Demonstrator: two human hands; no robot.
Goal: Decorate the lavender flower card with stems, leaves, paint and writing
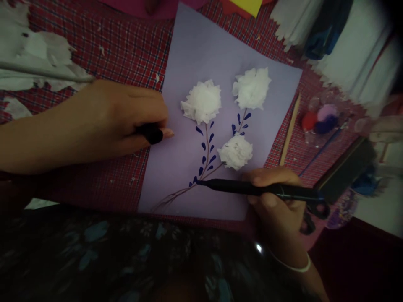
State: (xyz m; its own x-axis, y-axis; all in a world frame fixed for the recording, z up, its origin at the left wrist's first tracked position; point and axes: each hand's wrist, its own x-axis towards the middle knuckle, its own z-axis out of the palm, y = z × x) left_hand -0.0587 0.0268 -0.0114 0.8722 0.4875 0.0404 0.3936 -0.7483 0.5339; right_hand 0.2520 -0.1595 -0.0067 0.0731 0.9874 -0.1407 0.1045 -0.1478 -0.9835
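My right hand [280, 197] grips a dark marker pen [233, 187], its tip touching the drawn stem near the lower leaves. Beneath it lies a sheet of lilac paper [185, 159] with thin brown stems and small dark blue leaves [211, 137]. Three white tissue-paper flowers sit on the sheet: one at left [203, 101], one at upper right [252, 88] and one lower [236, 152]. Closed around a black pen cap [153, 134], my left hand [135, 113] rests at the sheet's left edge.
A red checked cloth [126, 46] covers the table. White tissue scraps [40, 54] lie at left. To the right are a wooden stick [290, 130], a paint palette [324, 119], a thin blue brush [321, 149], scissors [315, 212] and a dark box-like object [346, 167]. Pleated white paper [343, 75] lies upper right.
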